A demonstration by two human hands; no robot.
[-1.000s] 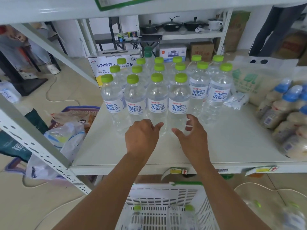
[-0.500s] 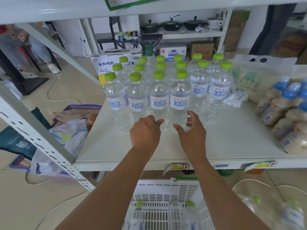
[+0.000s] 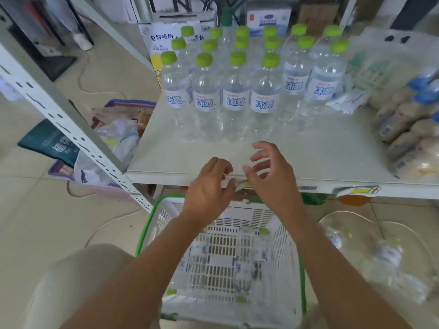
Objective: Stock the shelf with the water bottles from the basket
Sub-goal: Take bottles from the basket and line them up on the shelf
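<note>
Several clear water bottles (image 3: 236,96) with green caps stand upright in rows on the white shelf (image 3: 308,160). Below the shelf's front edge sits a white basket (image 3: 282,236) with a green rim, and several more bottles (image 3: 242,269) lie blurred in it. My left hand (image 3: 210,186) hovers over the shelf's front edge and the basket's far rim, fingers loosely curled, holding nothing. My right hand (image 3: 270,172) is beside it at the shelf edge, fingers spread and empty. Both hands are apart from the standing bottles.
Pale bottles with blue caps (image 3: 403,124) lie in packs at the shelf's right. A plastic bag (image 3: 389,65) stands behind them. A slanted metal shelf upright (image 3: 71,129) runs on the left. Bags (image 3: 111,138) lie on the floor at left, loose bottles (image 3: 389,255) at right.
Both hands have drawn back from the front row of bottles to the shelf's front edge, above the basket. The view has tilted down, showing more of the basket.
</note>
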